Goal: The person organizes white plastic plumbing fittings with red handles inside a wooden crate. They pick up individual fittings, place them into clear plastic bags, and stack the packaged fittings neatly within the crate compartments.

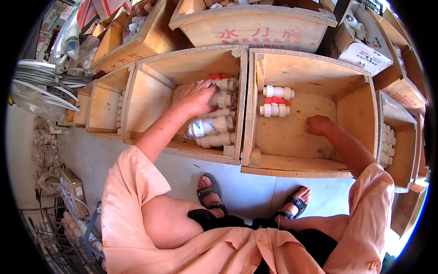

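In the left wooden box [187, 55], several white plastic ball valves lie along the right wall, and one of them has a red handle [217, 76]. My left hand [199, 98] reaches in among them, its fingers and thumb closed around the end of a white valve [223, 99]. Below it rests a valve in a clear bag with blue print [209, 127]. The right wooden box [301, 57] holds a white pipe fitting [278, 92] and a red-handled ball valve [274, 109] by its left wall. My right hand [318, 124] hovers there with curled fingers, whose inside is hidden.
More wooden boxes of white fittings stand behind, such as the large crate [269, 32], with a white carton [365, 52] at back right. Grey and white hose coils [43, 80] hang at left. A wire basket [64, 249] is low left. My sandalled feet are before the boxes.
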Demonstrator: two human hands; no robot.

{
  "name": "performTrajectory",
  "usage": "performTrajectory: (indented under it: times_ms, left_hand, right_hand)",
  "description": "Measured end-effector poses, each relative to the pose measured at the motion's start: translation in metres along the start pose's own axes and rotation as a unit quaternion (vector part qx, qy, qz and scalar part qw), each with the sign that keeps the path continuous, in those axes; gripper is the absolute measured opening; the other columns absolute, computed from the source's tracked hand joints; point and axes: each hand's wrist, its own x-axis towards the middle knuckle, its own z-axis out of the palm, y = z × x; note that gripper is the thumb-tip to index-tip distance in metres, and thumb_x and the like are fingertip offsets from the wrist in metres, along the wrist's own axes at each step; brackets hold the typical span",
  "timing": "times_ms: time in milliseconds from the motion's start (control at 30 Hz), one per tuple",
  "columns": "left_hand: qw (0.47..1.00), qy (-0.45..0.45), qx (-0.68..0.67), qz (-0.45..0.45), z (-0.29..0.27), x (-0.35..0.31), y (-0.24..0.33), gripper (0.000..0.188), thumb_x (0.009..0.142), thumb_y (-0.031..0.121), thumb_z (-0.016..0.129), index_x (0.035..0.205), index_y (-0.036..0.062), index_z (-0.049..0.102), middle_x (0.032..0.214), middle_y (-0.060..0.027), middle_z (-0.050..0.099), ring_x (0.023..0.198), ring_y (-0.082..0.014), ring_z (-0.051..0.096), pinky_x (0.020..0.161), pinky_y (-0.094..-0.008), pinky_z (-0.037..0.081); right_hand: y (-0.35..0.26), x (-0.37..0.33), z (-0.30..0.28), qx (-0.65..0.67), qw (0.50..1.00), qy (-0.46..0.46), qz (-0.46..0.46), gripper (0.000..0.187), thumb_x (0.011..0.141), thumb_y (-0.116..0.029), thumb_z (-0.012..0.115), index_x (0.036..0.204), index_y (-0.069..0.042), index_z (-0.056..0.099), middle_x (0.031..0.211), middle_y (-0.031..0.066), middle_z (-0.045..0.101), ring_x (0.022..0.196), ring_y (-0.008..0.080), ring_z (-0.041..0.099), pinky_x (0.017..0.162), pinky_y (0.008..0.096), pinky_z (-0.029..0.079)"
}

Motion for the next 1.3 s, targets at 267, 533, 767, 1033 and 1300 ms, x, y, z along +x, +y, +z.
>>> performTrajectory:
  times_ms: [267, 533, 767, 1033, 1300]
  left_hand:
    - [1.000, -0.005, 0.009, 0.013, 0.007, 0.011, -0.004, 0.053, 0.068, 0.025, 0.077, 0.113, 0.0057, 0.058, 0.117, -0.0123, 0.051, 0.117, -0.0315, 0.047, 0.101, -0.0436, 0.038]
    - [1.000, -0.012, 0.012, 0.004, 0.004, 0.012, -0.002, 0.059, 0.067, 0.022, 0.077, 0.117, 0.0022, 0.054, 0.120, -0.0144, 0.049, 0.119, -0.0317, 0.046, 0.103, -0.0421, 0.038]
    - [0.999, -0.045, 0.008, 0.000, -0.008, 0.015, 0.006, 0.055, 0.065, 0.023, 0.078, 0.112, 0.0045, 0.058, 0.117, -0.0137, 0.052, 0.116, -0.0320, 0.049, 0.100, -0.0411, 0.040]
    - [0.995, 0.071, -0.067, 0.008, -0.009, 0.014, -0.013, 0.051, 0.059, 0.019, 0.075, 0.106, 0.0035, 0.061, 0.102, -0.0145, 0.057, 0.098, -0.0340, 0.057, 0.087, -0.0400, 0.048]
    - [0.811, -0.019, -0.582, -0.053, -0.041, 0.006, -0.040, 0.049, 0.073, 0.023, 0.063, 0.116, -0.0007, 0.057, 0.101, -0.0084, 0.064, 0.090, -0.0177, 0.063, 0.081, -0.0334, 0.052]
  right_hand:
    - [0.004, 0.001, 0.010, -0.004, 0.998, 0.044, -0.043, 0.035, 0.078, -0.030, 0.058, 0.103, -0.007, 0.066, 0.105, 0.0155, 0.066, 0.099, 0.0319, 0.063, 0.084, 0.0429, 0.051]
    - [0.003, -0.001, 0.008, -0.011, 0.998, 0.040, -0.052, 0.035, 0.079, -0.030, 0.057, 0.106, -0.008, 0.066, 0.107, 0.0149, 0.066, 0.101, 0.0312, 0.062, 0.085, 0.0422, 0.050]
    - [-0.001, -0.002, 0.006, -0.011, 0.998, 0.046, -0.049, 0.035, 0.079, -0.029, 0.057, 0.105, -0.008, 0.065, 0.109, 0.0145, 0.065, 0.103, 0.0308, 0.062, 0.087, 0.0419, 0.050]
    - [0.001, -0.004, 0.006, -0.019, 0.998, 0.041, -0.053, 0.033, 0.080, -0.029, 0.057, 0.104, -0.007, 0.066, 0.106, 0.0147, 0.066, 0.100, 0.0313, 0.062, 0.085, 0.0416, 0.050]
    - [-0.004, 0.000, 0.001, -0.018, 0.999, 0.024, -0.041, 0.038, 0.080, -0.032, 0.058, 0.109, -0.009, 0.064, 0.109, 0.0143, 0.065, 0.103, 0.0306, 0.061, 0.088, 0.0413, 0.050]
